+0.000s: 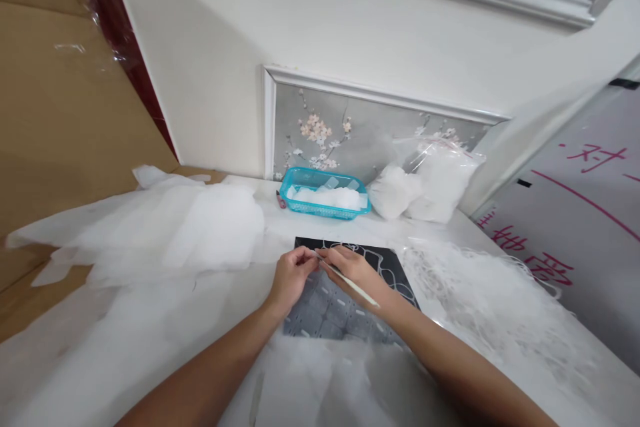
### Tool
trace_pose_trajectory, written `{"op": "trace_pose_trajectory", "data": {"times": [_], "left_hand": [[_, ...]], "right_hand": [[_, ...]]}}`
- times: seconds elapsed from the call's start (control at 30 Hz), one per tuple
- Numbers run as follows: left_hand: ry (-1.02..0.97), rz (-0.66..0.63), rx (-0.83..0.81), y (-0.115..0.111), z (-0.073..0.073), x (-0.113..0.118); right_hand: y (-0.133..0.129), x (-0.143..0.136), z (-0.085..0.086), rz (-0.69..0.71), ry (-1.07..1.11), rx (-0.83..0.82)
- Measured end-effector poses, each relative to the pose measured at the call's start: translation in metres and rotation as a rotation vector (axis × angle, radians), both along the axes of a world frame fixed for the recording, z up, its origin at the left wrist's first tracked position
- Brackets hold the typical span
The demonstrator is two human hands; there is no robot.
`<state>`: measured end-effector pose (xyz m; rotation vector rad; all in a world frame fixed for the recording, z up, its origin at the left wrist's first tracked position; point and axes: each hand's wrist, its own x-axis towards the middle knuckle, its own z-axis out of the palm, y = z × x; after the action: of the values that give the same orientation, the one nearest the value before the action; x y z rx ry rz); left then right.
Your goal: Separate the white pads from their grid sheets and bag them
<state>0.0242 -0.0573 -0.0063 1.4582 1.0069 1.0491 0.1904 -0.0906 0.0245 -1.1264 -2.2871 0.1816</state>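
From where I stand, the thing to watch is a slim, pale, straight stick (357, 291), lying along the inner side of the person's right hand (353, 267). Its long axis slants: the far end reaches up to where both sets of fingertips meet, and the near end lies back over the right wrist. So the right hand is the nearer one, its grip closed round the stick; the left hand (295, 273) sits just to the stick's left, thumb and forefinger brought together at its far end. Whether that left grip is clamped on something small, I can't tell from here.

Both hands are over a flat black mat (305, 242) on the white counter (277, 230). Greyish, see-through squares (310, 315) with short white bars lie across its near part, and loops of thin white cord trail over its far right side. Beyond it stands a blue plastic basket (325, 212) of white pieces; soft white sheets (220, 220) are heaped to the left, tangled white strings (490, 300) to the right.
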Motion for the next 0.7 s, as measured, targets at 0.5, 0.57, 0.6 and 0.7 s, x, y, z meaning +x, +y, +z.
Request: {"op": "trace_pose_trajectory", "data": {"times": [0.5,0.57,0.6,0.7], "left_hand": [[0.04,0.047,-0.127,0.003,0.005,-0.002],[0.004,0.056,-0.134,0.006,0.003,-0.001],[-0.014,0.071,-0.13,0.007,0.001,-0.002],[-0.034,0.158,-0.081,0.007,0.0,-0.003]], "right_hand": [[0.053,0.096,0.003,-0.541,1.171,-0.138],[0.046,0.093,0.008,-0.451,1.277,-0.297],[0.041,0.087,0.012,-0.378,1.299,-0.401],[0.022,0.063,0.023,-0.164,1.284,-0.646]]}}
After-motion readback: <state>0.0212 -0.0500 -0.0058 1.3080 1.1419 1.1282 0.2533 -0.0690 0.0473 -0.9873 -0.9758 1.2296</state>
